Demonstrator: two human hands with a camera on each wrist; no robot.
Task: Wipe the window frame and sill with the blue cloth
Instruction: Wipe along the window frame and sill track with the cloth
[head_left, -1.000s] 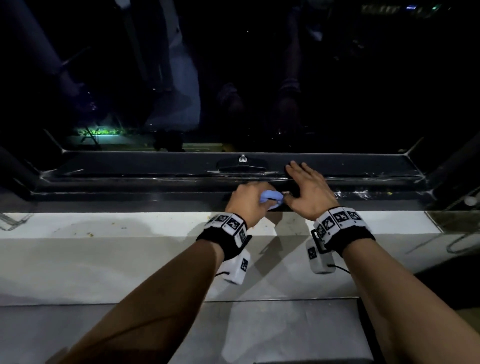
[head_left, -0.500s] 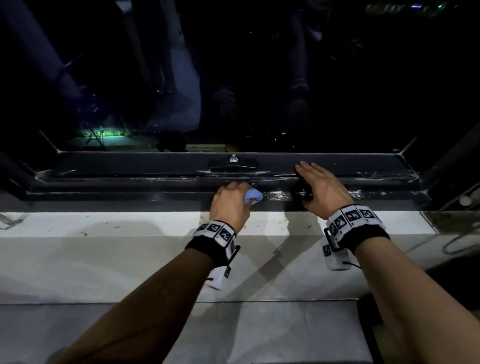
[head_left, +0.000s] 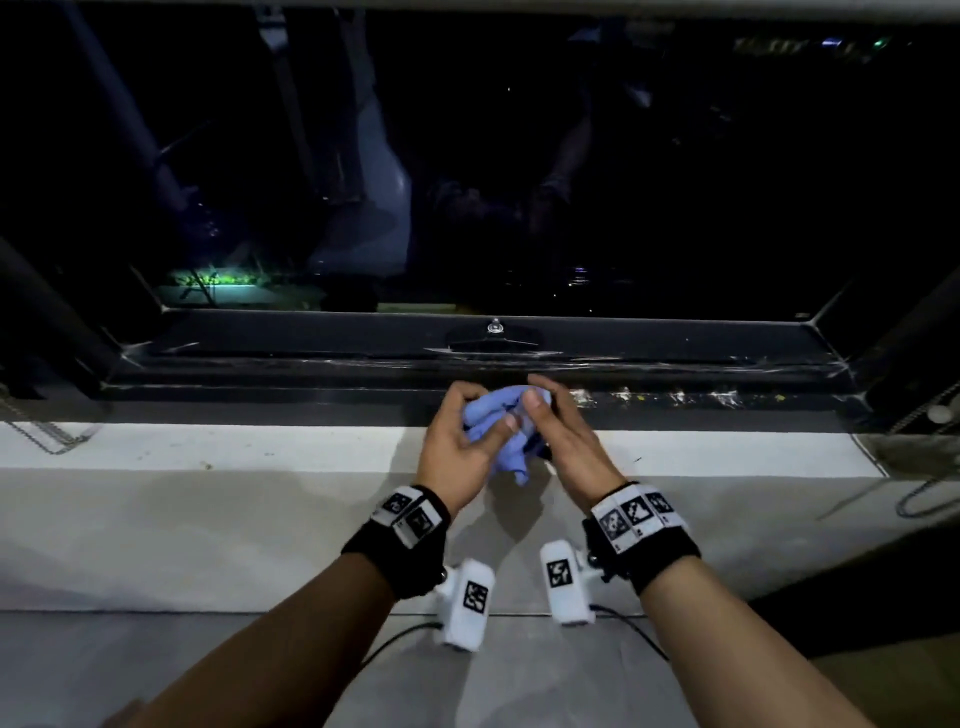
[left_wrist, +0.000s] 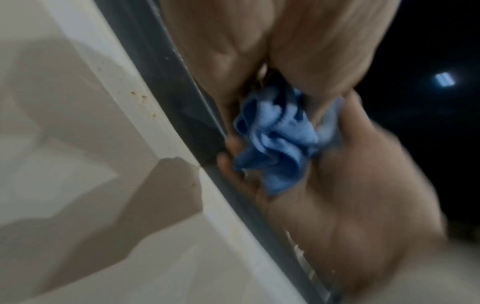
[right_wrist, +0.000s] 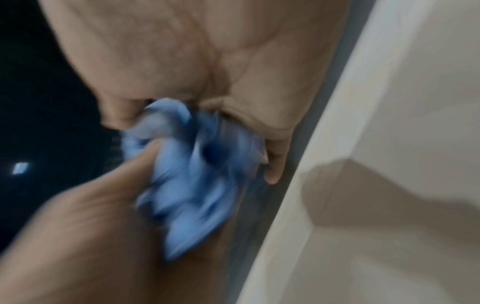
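Note:
The blue cloth (head_left: 498, 423) is bunched up between both hands, just above the inner edge of the white sill (head_left: 208, 447). It sits in front of the dark window frame (head_left: 311, 376). My left hand (head_left: 480, 413) grips the cloth from the left, thumb on top. From the right, my right hand (head_left: 540, 421) pinches it with thumb and fingers. The left wrist view shows the crumpled cloth (left_wrist: 278, 139) between the two palms beside the frame (left_wrist: 161, 67). In the blurred right wrist view the cloth (right_wrist: 192, 174) hangs from my right hand's fingers (right_wrist: 272, 164).
A window latch (head_left: 493, 332) sits on the frame's far rail, straight ahead. Shiny flecks and debris (head_left: 675, 397) lie in the track to the right. A chain (head_left: 47, 431) rests at the sill's left end and a cable (head_left: 930, 499) at its right. The glass is dark.
My left hand was rubbing the cloth along the frame track while the right lay flat on the frame. Both hands have drawn back and now hold the cloth together.

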